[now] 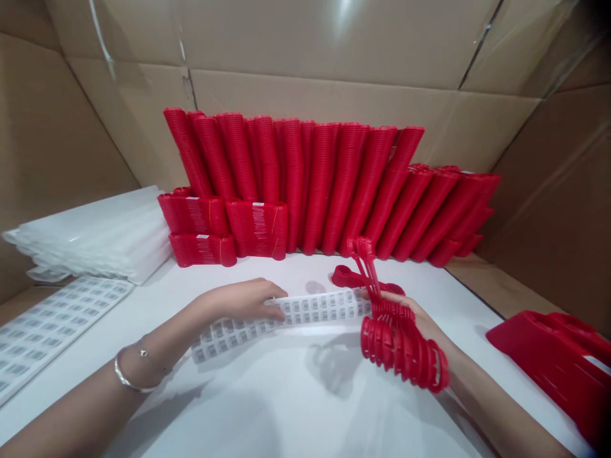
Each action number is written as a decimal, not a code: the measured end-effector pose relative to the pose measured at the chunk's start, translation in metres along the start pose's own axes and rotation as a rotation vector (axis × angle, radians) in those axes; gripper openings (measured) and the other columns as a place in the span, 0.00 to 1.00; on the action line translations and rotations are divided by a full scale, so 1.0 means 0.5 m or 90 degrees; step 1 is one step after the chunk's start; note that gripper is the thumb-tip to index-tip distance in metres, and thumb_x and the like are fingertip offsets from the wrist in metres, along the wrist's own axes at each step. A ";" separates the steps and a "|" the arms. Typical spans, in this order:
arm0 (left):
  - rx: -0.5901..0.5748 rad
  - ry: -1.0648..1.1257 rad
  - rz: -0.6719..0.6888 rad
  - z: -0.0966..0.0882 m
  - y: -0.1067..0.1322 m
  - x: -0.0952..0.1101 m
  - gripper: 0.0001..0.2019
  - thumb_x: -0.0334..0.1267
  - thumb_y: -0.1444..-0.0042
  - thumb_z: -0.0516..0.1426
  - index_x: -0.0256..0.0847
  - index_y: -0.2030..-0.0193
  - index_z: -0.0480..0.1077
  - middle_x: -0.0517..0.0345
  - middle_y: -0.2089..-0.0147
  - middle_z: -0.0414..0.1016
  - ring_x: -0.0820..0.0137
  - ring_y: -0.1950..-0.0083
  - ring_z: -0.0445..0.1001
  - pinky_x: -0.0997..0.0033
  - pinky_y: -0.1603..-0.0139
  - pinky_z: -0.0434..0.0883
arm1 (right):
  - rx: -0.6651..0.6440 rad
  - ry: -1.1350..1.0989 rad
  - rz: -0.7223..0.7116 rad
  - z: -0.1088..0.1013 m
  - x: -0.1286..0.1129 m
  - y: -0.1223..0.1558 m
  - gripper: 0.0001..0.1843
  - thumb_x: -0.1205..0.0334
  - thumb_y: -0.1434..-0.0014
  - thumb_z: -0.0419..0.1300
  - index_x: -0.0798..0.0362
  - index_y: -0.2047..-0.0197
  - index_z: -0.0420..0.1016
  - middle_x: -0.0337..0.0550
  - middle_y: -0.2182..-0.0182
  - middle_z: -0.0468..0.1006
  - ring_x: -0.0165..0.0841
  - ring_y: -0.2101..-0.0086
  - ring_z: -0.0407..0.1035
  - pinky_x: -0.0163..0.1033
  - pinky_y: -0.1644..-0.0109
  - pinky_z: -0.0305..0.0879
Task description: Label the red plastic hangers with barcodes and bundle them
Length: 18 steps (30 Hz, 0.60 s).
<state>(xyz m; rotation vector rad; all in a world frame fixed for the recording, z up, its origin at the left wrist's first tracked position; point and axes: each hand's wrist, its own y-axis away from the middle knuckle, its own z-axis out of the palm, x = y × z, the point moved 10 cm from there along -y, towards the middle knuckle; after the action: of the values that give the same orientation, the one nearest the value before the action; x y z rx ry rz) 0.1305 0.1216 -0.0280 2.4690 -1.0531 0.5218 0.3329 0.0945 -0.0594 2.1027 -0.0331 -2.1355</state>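
Note:
A white strip of printed labels [329,310] stretches between my two hands above the white table. My left hand [255,300] pinches it between thumb and fingers near its middle, and its left part hangs below my wrist. My right hand [420,318] is closed round a fanned bunch of red plastic pieces [403,353], thin in the middle with rounded ends. The strip's right end meets this hand at the fingertips, partly hidden by the bunch. Behind it, another red plastic piece [353,277] lies on the table.
Tall stacks of red pieces [286,184] stand along the cardboard wall [334,95]. Smaller banded bundles [203,249] sit at their left. White plastic bags [95,235] and a label sheet [52,331] lie left on the table [229,407]. More red pieces [548,356] rest at right.

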 end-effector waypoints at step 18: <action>0.206 0.031 -0.006 0.028 -0.039 0.054 0.07 0.39 0.49 0.54 0.40 0.66 0.70 0.58 0.67 0.73 0.68 0.66 0.69 0.72 0.66 0.61 | -0.088 -0.063 0.057 0.105 0.024 0.044 0.13 0.62 0.52 0.62 0.56 0.62 0.77 0.36 0.80 0.65 0.24 0.79 0.55 0.32 0.76 0.51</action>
<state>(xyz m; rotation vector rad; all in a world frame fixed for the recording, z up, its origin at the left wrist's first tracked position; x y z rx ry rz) 0.1650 0.1109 -0.0308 2.7193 -1.0039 0.8011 0.2825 0.0671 -0.0678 1.8831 0.0091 -2.1225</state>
